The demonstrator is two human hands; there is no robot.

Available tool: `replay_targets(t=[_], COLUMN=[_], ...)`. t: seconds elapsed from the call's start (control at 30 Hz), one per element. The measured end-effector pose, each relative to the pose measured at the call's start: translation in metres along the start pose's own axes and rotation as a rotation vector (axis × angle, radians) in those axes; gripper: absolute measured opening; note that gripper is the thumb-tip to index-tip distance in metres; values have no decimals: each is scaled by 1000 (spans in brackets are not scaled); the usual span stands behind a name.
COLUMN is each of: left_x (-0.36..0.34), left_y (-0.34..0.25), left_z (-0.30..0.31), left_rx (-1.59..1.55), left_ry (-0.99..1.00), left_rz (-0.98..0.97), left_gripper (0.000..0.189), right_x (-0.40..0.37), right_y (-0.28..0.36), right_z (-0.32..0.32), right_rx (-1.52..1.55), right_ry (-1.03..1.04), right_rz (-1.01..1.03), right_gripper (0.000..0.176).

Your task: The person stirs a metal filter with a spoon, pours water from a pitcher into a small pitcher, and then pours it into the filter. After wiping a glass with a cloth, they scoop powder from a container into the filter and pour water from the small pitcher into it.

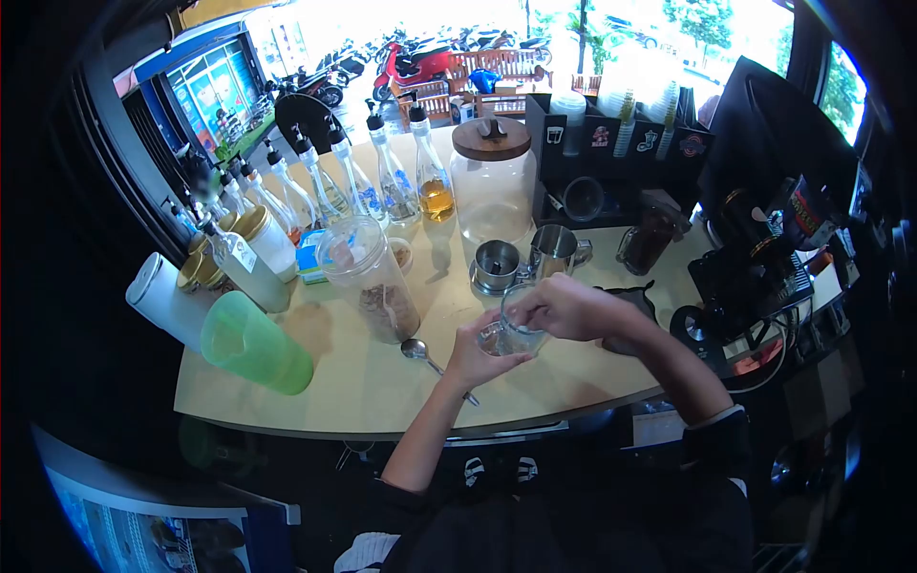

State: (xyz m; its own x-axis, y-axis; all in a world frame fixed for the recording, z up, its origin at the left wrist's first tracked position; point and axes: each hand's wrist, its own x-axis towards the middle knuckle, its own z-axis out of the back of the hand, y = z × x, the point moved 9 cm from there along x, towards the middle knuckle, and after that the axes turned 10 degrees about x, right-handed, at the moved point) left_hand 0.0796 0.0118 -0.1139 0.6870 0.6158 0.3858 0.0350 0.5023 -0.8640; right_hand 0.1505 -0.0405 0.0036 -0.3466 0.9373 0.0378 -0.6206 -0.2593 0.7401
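Observation:
A clear glass (523, 336) is tilted above the front middle of the counter. My left hand (475, 355) cups it from the left and below. Curled at the mouth of the glass are the fingers of my right hand (565, 309); whether they pinch something small there is hidden. A metal spoon (415, 350) lies on the counter, its handle passing behind my left wrist. Left of the spoon stands a clear plastic jar (390, 310) with brown contents. Just beyond my hands are a steel coffee dripper (497, 265) and a steel mug (552, 251).
A green pitcher (253, 342) stands at the left front edge of the counter (353, 406). Several pump bottles (392, 181) line the back, beside a big wooden-lidded jar (492, 186). Rightward are a black cloth (630, 298), a dark-filled pitcher (650, 239) and black equipment (740, 258).

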Motion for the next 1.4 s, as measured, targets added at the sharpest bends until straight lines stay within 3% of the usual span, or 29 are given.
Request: replay_targets(t=[0.17,0.27,0.3,0.37,0.4,0.47,0.57,0.7,0.77,0.83,0.9,0.97,1.03,1.17,1.23,1.3,1.33,1.37,1.4], left_x=[-1,-3,-3,-5,-8,-15,-22,-25,-23,-20,-18,-20,-20,-25,-27,-25,-22,-21,-24], left_y=[-8,-2,-5,-3,5,7,-1,-12,-10,-7,5,4,4,2,2,-4,-5,-10,-13], left_z=[5,1,-3,-9,-16,-27,-35,-32,-26,-22,-18,-20,-19,-22,-22,-17,-14,-17,-22], left_rx=[80,-177,-327,-475,-659,-874,-1124,-1381,-1276,-1175,-651,-613,-571,-872,-962,-981,-981,-967,-954], left_ry=[-42,2,31,68,132,235,264,179,168,155,113,134,154,203,209,263,265,344,424], left_rz=[-129,0,45,87,132,168,129,208,230,248,269,215,155,187,202,142,145,171,198], left_gripper=[71,71,67,63,57,44,44,54,53,52,51,51,52,60,65,73,73,73,74], right_x=[-19,-28,-24,-26,-28,-40,-53,-63,-68,-67,-56,-52,-41,-61,-65,-64,-48,-47,-31], right_y=[15,33,28,45,44,67,65,48,38,13,46,63,64,48,42,2,-15,-13,-11], right_z=[26,64,49,12,11,-6,-11,-14,-18,-8,-14,-16,-24,-8,4,46,46,50,37], right_rx=[44,59,58,-325,-327,-640,-633,-530,-498,-387,-454,-516,-577,-511,-421,30,360,364,454], right_ry=[24,-443,-447,-472,-480,-475,-529,-597,-619,-726,-683,-644,-440,-593,-691,-908,-781,-783,-521], right_rz=[15,130,135,470,471,743,817,737,717,541,616,689,702,754,726,372,289,286,196], right_gripper=[12,15,15,24,24,34,34,33,30,27,27,27,26,22,19,21,19,19,19])
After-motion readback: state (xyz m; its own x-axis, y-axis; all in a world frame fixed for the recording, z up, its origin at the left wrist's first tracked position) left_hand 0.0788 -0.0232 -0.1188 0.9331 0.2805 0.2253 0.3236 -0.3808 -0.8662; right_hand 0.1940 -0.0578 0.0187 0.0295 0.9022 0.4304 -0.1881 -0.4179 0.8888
